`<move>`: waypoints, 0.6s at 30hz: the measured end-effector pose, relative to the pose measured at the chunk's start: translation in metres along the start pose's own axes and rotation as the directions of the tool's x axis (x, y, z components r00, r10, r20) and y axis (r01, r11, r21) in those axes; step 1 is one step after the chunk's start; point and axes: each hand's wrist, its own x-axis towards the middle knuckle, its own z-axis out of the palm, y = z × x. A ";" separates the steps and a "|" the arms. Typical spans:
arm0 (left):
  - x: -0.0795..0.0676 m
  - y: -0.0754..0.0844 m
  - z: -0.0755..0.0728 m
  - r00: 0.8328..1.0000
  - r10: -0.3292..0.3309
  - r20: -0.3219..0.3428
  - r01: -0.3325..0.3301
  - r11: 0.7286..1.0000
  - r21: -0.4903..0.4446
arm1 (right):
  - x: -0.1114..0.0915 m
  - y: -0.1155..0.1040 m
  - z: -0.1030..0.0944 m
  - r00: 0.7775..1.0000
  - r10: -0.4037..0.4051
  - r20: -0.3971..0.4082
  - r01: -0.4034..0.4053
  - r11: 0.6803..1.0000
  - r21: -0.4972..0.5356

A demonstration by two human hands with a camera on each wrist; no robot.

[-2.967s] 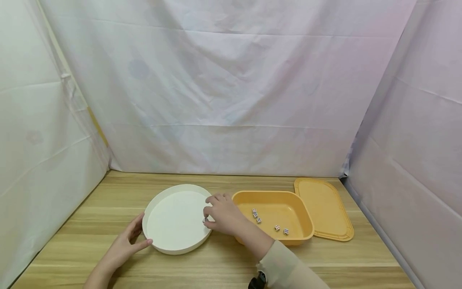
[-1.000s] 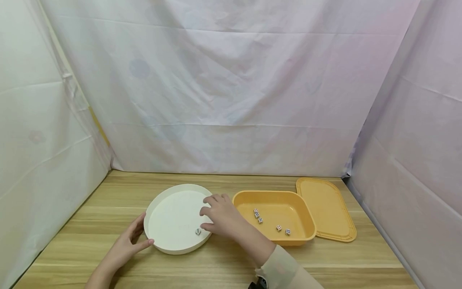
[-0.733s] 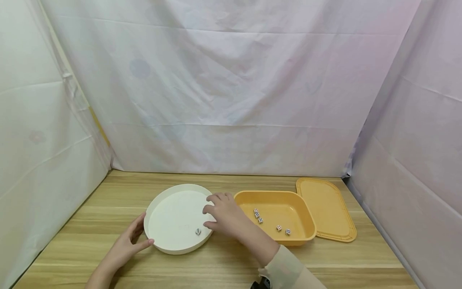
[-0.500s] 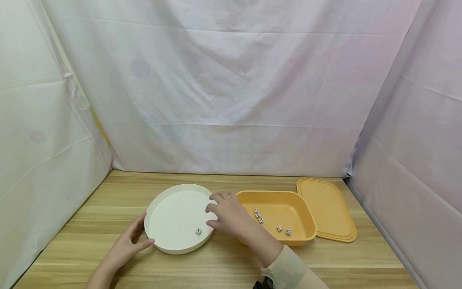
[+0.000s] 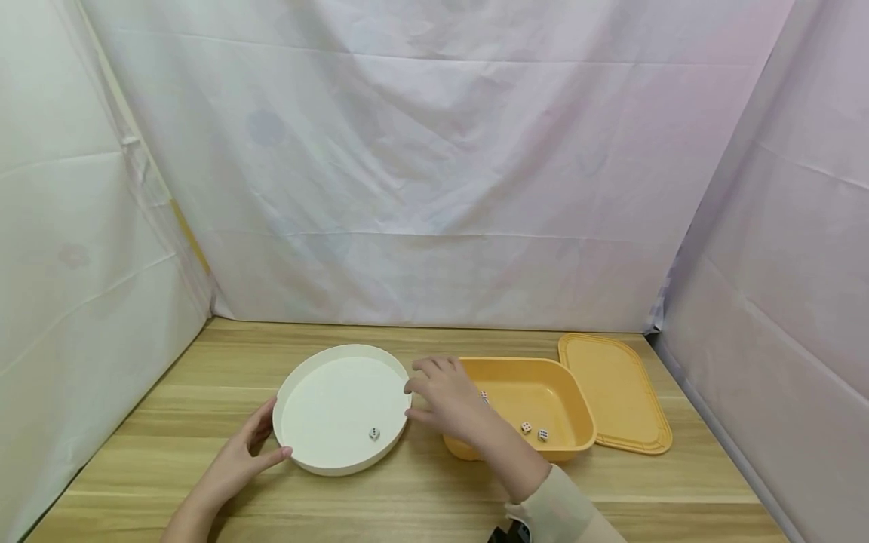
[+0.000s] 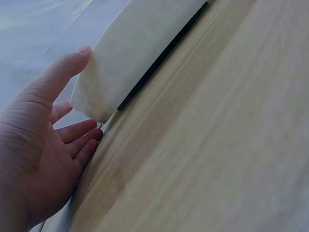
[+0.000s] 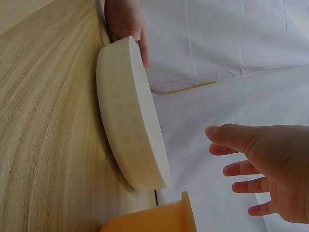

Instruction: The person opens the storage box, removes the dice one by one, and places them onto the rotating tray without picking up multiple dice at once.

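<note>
A round white tray (image 5: 339, 407) with a low wall stands on the table, and a single white die (image 5: 374, 434) lies inside it near the front right. My left hand (image 5: 234, 461) rests against the tray's left side, its thumb and fingers spread along the wall. Between the tray and the yellow plastic box (image 5: 553, 385), my right hand (image 5: 451, 398) hovers with loosely bent, parted fingers. Nothing is in that hand in the right wrist view. Inside the box lie more dice, among them a die (image 5: 542, 435) near the front; my right hand and forearm hide part of the box.
A flat yellow lid (image 5: 614, 392) lies at the right, beside and partly behind the box. White cloth (image 5: 421, 166) hangs behind and on both sides of the wooden table (image 5: 353, 513).
My right hand has let go of the die, which now lies in the tray, then drawn back rightward over the box's left edge. My left hand has stayed at the tray.
</note>
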 end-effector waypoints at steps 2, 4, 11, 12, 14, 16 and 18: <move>0.000 0.001 0.000 1.000 0.006 -0.004 -0.006 1.000 -0.008 | -0.002 0.003 -0.001 1.000 0.000 -0.016 0.000 1.000 0.012; 0.000 0.002 0.000 1.000 0.010 -0.005 -0.010 1.000 -0.012 | -0.004 0.005 -0.001 1.000 -0.001 -0.028 0.002 1.000 0.015; -0.001 0.003 -0.001 1.000 0.000 0.000 0.000 1.000 -0.013 | -0.012 0.012 -0.002 0.998 0.006 -0.058 -0.006 1.000 0.017; 0.000 0.003 -0.001 1.000 0.000 -0.001 0.000 1.000 -0.012 | -0.013 0.013 -0.002 0.998 0.011 -0.055 -0.010 1.000 0.016; 0.000 0.003 -0.001 1.000 0.003 -0.002 -0.003 1.000 -0.012 | -0.016 0.015 -0.003 0.999 0.023 -0.045 -0.023 1.000 0.010; 0.000 0.003 0.000 1.000 0.005 -0.004 -0.005 1.000 -0.015 | -0.018 0.017 -0.004 0.999 0.036 -0.032 -0.036 0.999 0.011; 0.000 0.003 0.000 1.000 0.005 -0.006 -0.005 1.000 -0.017 | -0.021 0.019 -0.005 0.999 0.046 -0.020 -0.046 0.999 0.011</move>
